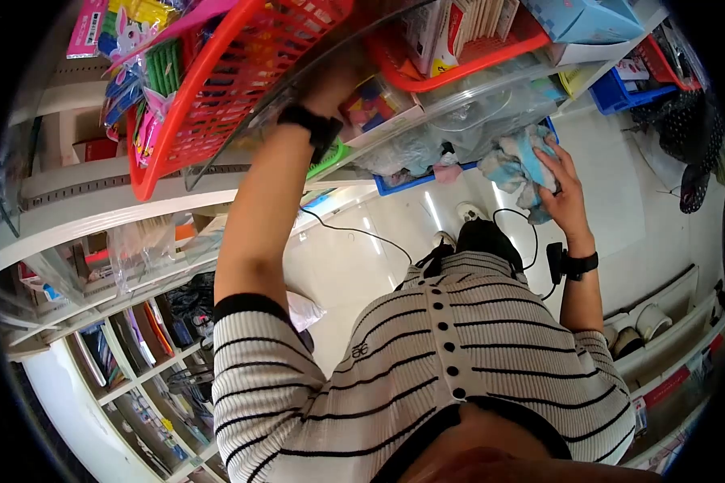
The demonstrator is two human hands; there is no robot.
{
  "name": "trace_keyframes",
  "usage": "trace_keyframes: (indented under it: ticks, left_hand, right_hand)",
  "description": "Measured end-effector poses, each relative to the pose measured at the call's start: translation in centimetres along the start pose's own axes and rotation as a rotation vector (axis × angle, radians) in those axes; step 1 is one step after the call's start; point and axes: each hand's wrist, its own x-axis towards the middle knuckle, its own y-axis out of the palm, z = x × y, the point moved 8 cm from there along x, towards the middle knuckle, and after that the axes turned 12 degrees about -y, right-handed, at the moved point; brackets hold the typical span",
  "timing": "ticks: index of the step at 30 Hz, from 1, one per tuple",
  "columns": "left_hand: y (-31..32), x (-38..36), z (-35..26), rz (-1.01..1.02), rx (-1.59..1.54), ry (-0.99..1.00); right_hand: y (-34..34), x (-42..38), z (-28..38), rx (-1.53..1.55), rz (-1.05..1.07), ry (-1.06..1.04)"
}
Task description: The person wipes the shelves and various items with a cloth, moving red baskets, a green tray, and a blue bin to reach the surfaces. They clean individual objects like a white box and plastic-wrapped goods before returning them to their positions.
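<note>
My right hand [566, 191] is closed on a crumpled grey and light-blue cloth [517, 165], held beside the shelf's front edge. My left arm reaches up into the shelf, a black band on its wrist. Blurred and dim, my left hand [338, 76] is near a tilted red plastic basket [242, 76] and a glass divider [278, 101]; its fingers cannot be made out. Packaged goods [149, 80] lie in and around that basket. Just right of my left hand sits a box of colourful pieces [374, 105].
Another red basket [459, 74] holds upright packets, with a light-blue box [584, 20] beside it. Below are plastic-wrapped items in a blue tray [407, 183]. Shelves of goods [145, 370] stand at lower left. A black cable [354, 232] hangs across my front.
</note>
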Motion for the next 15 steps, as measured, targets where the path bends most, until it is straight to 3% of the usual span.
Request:
trace_keyframes:
  ticks: [1, 3, 4, 6, 7, 9, 10, 12, 15]
  left_hand:
    - [0.1, -1.0, -1.1, 0.001, 0.000, 0.002]
    - [2.3, -2.9, -0.3, 0.262, -0.223, -0.369]
    - [2.0, -3.8, -1.3, 0.260, -0.225, -0.371]
    - [3.0, -5.7, -2.8, 0.466, -0.496, -0.523]
    - [3.9, -5.5, -2.3, 0.462, -0.496, -0.526]
    - [3.9, -3.9, -0.9, 0.172, -0.334, -0.343]
    - [4.6, -3.9, 0.0, 0.170, -0.334, -0.345]
    - [5.2, -4.5, 0.3, 0.250, -0.697, -0.422]
    - [3.5, -6.3, 0.2, 0.345, -0.736, -0.574]
  right_hand:
    - [-0.1, 0.1, 0.1, -0.043, -0.001, -0.034]
    - [-0.2, 0.2, 0.1, -0.051, -0.003, -0.042]
    - [0.0, 0.3, 0.3, -0.057, -0.001, -0.052]
    - [0.2, 0.6, 0.4, -0.042, 0.005, -0.061]
    - [0.3, 0.7, 0.5, -0.027, 0.008, -0.068]
    - [0.7, 1.1, 0.8, -0.034, 0.020, -0.060]
    - [0.9, 1.3, 0.9, -0.043, 0.030, -0.048]
    - [1.1, 1.5, 1.0, -0.046, 0.038, -0.060]
    - [1.2, 1.5, 0.9, -0.048, 0.043, -0.077]
